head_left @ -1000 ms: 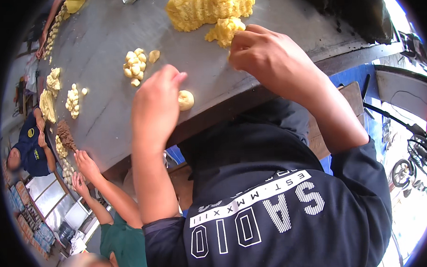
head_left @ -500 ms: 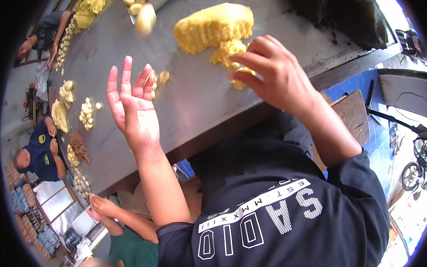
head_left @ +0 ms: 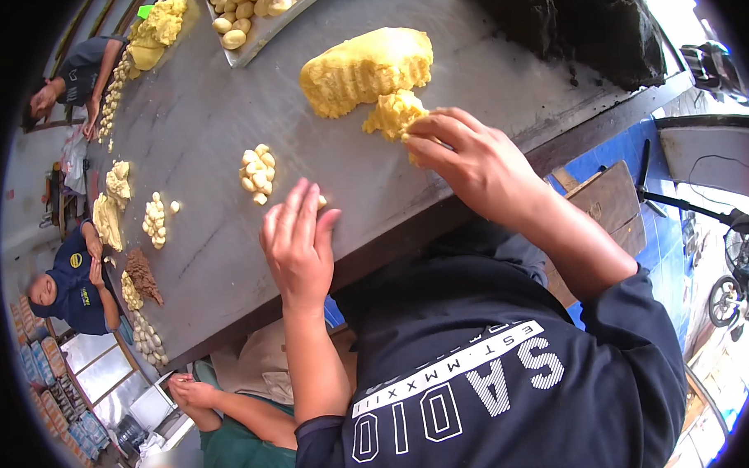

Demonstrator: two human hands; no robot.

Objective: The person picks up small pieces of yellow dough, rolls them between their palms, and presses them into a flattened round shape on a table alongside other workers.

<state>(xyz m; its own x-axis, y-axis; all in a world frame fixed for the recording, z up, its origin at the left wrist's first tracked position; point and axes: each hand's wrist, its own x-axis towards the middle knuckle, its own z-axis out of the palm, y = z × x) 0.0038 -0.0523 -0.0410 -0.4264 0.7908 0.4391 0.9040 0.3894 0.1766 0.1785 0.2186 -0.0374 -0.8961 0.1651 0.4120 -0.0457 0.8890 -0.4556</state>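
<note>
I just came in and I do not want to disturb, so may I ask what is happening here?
At a grey table, a person's right hand has its fingers at a small yellow clump, in front of a large yellow block. The left hand, palm down, is near a pile of small pale balls. Farther off is a tray of round pieces; co-workers are on the left.

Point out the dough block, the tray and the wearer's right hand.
Dough block [head_left: 364, 71]: head view, middle of its front side.
Tray [head_left: 276, 28]: head view, bare metal near its lower edge.
Right hand [head_left: 476, 154]: head view, back of the hand.
</note>
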